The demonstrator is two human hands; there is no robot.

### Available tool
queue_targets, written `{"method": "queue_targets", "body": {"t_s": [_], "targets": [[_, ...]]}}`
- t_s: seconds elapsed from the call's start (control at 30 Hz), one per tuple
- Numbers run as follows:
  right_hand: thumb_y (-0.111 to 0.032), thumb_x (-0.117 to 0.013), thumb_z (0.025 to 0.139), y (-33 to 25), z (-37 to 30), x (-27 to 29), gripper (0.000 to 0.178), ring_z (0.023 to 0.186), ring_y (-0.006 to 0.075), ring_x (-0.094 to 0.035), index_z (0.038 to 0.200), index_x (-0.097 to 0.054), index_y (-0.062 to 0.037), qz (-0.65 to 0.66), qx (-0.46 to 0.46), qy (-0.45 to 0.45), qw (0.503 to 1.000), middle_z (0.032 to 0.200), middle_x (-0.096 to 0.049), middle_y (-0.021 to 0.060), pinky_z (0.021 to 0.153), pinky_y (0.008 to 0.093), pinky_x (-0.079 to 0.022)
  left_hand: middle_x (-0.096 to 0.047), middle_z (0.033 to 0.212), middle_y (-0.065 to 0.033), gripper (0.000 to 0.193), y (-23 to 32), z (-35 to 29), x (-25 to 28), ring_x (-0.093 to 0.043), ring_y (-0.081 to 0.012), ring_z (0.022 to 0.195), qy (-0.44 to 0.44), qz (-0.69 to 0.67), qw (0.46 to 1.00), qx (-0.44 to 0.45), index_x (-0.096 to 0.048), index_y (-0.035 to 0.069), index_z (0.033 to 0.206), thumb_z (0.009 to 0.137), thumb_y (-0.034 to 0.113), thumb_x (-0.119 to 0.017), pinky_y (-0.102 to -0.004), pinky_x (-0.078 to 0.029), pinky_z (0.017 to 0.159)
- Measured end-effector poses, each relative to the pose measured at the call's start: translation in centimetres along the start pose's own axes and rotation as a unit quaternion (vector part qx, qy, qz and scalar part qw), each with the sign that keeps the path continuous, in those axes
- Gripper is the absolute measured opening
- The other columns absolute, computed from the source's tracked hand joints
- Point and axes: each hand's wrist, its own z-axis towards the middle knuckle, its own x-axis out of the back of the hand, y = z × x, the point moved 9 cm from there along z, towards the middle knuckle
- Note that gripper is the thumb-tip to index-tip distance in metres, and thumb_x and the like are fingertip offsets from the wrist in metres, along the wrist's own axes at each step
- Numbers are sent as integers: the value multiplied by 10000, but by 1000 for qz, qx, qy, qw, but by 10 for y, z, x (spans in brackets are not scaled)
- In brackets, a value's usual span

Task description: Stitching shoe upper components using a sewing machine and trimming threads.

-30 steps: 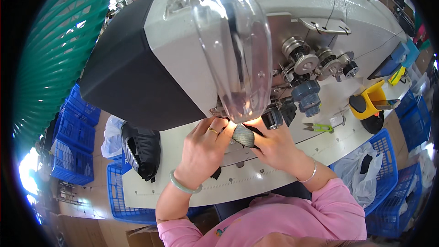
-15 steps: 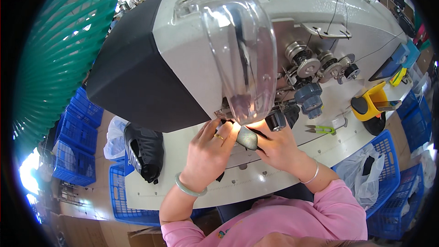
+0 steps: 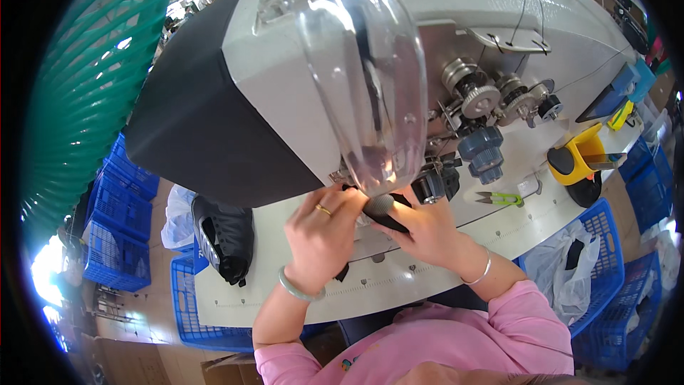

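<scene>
Under the clear plastic guard point(image 3: 395, 93) of a white sewing machine point(image 3: 274, 85), both my hands grip a small black-and-grey fabric piece point(image 3: 390, 215), which looks like part of a shoe upper. Bent fingers of my left hand point(image 3: 322, 232) press its left side close to the lit needle area. On the other side, the thumb and fingers of my right hand point(image 3: 429, 227) pinch the dark edge. The needle and much of the piece are hidden by the guard and my fingers. A black sneaker point(image 3: 231, 235) lies on the table, left of my left hand.
Green-handled thread snips point(image 3: 502, 199) lie right of my hands, near a yellow holder point(image 3: 586, 157). Thread tension dials point(image 3: 479, 100) jut from the machine. Blue baskets point(image 3: 605, 242) flank the white table point(image 3: 442, 278). A green slatted guard point(image 3: 92, 85) fills the upper left.
The fabric piece has turned and shifted slightly: less grey mesh and more black edge shows between my hands. My left hand has moved a little left. The whole view has tilted slightly.
</scene>
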Motion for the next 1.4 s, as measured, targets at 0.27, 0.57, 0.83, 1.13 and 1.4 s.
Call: {"method": "queue_targets", "body": {"t_s": [0.27,0.57,0.83,1.13,1.4], "targets": [[-158,-773,743,5,13,4,338,846,243,-591,1053,-715,-36,109,13,-22,994,946,-614,64,768,364,-452,-637,821,-51,123,-26,-2,-3,-573,-268,697,63,-87,990,89,-673,44,841,735,29,-734,-360,-465,663],[-165,-770,703,6,6,3,301,943,249,-590,994,-705,-123,33,33,-93,995,991,-625,29,841,398,-417,-663,871,-37,263,3,1,1,-646,-242,843,-11,1,997,-70,-699,50,881,632,-30,-676,-356,-540,719],[-152,-757,693,1,4,10,345,985,242,-588,1030,-687,-142,-50,38,-88,994,1075,-638,25,889,431,-389,-580,818,-28,320,9,-3,3,-601,-216,830,28,13,997,-74,-701,48,882,564,42,-660,-355,-531,678],[-126,-753,680,0,5,12,358,980,236,-591,1029,-672,-132,-44,54,-66,995,1101,-629,8,871,425,-400,-592,867,-39,243,9,3,2,-614,-223,849,14,13,998,-60,-681,36,855,612,22,-681,-342,-534,690],[-144,-748,692,0,0,0,350,1032,295,-511,1024,-636,-126,-50,44,-67,996,1076,-559,54,820,422,-375,-623,922,-51,249,10,0,0,-628,-235,857,15,16,999,-29,-686,40,892,646,4,-679,-371,-535,708]]}}
